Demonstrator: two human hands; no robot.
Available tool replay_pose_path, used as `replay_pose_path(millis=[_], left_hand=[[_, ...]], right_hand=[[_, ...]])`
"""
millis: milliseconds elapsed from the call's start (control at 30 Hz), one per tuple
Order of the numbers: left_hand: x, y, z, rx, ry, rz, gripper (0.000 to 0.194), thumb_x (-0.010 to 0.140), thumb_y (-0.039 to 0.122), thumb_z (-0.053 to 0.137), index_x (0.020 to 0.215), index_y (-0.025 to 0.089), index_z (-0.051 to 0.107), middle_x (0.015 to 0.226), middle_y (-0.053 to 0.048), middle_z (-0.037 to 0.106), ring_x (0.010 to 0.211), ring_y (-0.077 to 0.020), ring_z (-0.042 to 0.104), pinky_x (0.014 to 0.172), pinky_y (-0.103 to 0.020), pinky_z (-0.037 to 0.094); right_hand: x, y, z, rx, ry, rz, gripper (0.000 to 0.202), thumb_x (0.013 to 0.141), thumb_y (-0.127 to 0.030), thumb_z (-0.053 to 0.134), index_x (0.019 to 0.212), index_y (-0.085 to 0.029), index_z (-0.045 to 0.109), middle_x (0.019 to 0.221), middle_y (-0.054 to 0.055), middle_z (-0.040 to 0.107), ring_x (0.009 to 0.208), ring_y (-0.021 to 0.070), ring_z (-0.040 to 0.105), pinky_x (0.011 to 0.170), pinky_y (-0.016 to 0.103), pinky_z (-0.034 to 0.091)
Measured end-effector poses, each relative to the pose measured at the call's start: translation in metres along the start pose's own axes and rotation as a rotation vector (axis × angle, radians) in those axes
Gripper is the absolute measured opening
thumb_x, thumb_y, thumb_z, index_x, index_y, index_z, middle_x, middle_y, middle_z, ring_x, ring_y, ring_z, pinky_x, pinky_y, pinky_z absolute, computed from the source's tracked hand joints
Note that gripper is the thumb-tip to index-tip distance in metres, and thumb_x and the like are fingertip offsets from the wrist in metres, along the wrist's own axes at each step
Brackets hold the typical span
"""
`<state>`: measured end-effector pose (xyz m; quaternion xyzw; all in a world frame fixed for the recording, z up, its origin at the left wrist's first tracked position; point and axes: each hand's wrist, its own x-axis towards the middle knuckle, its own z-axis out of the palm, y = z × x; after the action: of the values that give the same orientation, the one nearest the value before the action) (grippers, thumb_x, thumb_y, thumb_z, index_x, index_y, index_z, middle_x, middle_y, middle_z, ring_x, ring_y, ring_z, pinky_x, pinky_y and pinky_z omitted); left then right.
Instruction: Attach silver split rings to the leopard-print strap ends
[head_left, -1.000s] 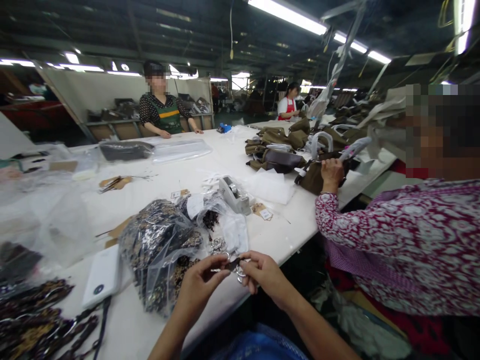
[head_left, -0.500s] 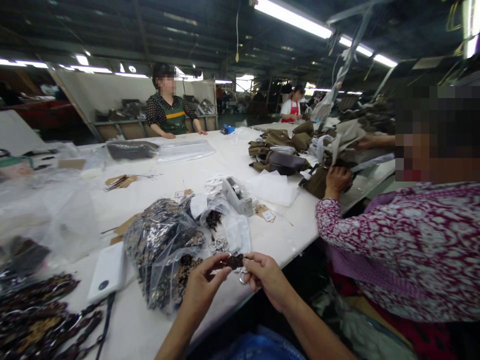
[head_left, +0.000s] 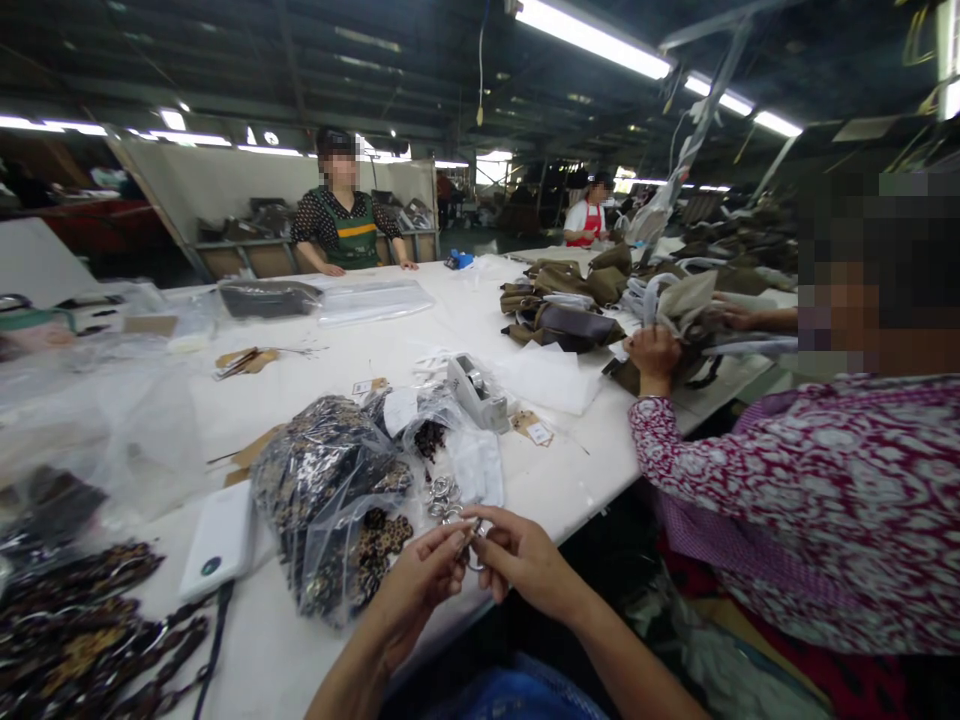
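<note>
My left hand (head_left: 427,572) and my right hand (head_left: 525,560) meet above the near table edge, fingertips pinched together. Between them shows a silver metal ring (head_left: 475,556), held by my right fingers. The dark brown chain piece seen in both hands earlier is now mostly hidden behind the fingers. Just beyond lie several loose metal rings (head_left: 442,492). Left of my hands stands a clear plastic bag (head_left: 330,490) full of dark, mottled brown chain links; some tortoiseshell-patterned links (head_left: 381,540) show at its near side.
A tape dispenser (head_left: 478,395) stands behind the bag. At left are a white power bank (head_left: 217,545) with a black cable and a heap of brown chains (head_left: 82,640). A co-worker in a patterned sleeve (head_left: 667,445) handles olive bags at right; another person stands across the table (head_left: 390,350).
My hands have drawn closer together, and the brown chain piece between them has gone mostly out of sight. The co-worker's hand at right has shifted on the olive bag.
</note>
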<state>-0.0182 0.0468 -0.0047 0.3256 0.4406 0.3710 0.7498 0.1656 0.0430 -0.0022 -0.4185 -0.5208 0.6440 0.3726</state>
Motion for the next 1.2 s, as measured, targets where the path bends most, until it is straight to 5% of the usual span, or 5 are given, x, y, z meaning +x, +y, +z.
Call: replay_pose_path(millis=[200, 500, 733, 1000, 1200], left_hand=[[0.006, -0.005, -0.007, 0.467, 0.201, 0.381, 0.032, 0.081, 0.042, 0.069, 0.103, 0.019, 0.074, 0.105, -0.009, 0.073, 0.095, -0.0222, 0.066, 0.076, -0.029, 0.056], [-0.009, 0.005, 0.005, 0.930, 0.236, 0.889, 0.013, 0.086, 0.022, 0.066, 0.095, 0.025, 0.075, 0.096, -0.004, 0.076, 0.091, -0.0204, 0.070, 0.083, -0.031, 0.056], [-0.014, 0.003, 0.007, 0.935, 0.289, 0.889, 0.013, 0.084, 0.024, 0.068, 0.095, 0.024, 0.076, 0.095, -0.005, 0.077, 0.088, -0.0222, 0.072, 0.083, -0.033, 0.057], [-0.015, 0.011, 0.013, 0.694, 0.245, 0.550, 0.030, 0.075, 0.030, 0.075, 0.104, 0.025, 0.076, 0.105, -0.006, 0.077, 0.094, -0.0275, 0.072, 0.084, -0.037, 0.057], [-0.014, 0.009, 0.011, 0.721, 0.288, 0.568, 0.015, 0.077, 0.032, 0.074, 0.089, 0.027, 0.080, 0.098, -0.005, 0.079, 0.097, -0.0276, 0.071, 0.089, -0.037, 0.055]], right_hand=[[-0.001, -0.002, 0.001, -0.083, 0.093, 0.041, 0.036, 0.088, -0.044, 0.061, 0.110, -0.016, 0.068, 0.056, -0.003, 0.063, 0.037, 0.0071, 0.053, 0.041, 0.016, 0.040], [0.000, -0.007, 0.003, -0.152, 0.073, 0.034, 0.033, 0.089, -0.043, 0.060, 0.108, -0.017, 0.069, 0.057, -0.003, 0.063, 0.040, 0.0091, 0.057, 0.042, 0.017, 0.042], [-0.002, -0.010, 0.003, -0.185, 0.075, 0.040, 0.034, 0.088, -0.044, 0.059, 0.107, -0.018, 0.069, 0.057, -0.003, 0.063, 0.040, 0.0098, 0.058, 0.043, 0.018, 0.043], [-0.006, -0.014, 0.003, -0.335, 0.140, -0.036, 0.028, 0.090, -0.035, 0.058, 0.111, -0.021, 0.069, 0.061, -0.003, 0.063, 0.046, 0.0116, 0.061, 0.050, 0.021, 0.048], [-0.007, -0.017, 0.004, -0.493, 0.141, -0.108, 0.023, 0.091, -0.027, 0.056, 0.108, -0.023, 0.070, 0.063, -0.003, 0.065, 0.050, 0.0124, 0.063, 0.055, 0.021, 0.048]])
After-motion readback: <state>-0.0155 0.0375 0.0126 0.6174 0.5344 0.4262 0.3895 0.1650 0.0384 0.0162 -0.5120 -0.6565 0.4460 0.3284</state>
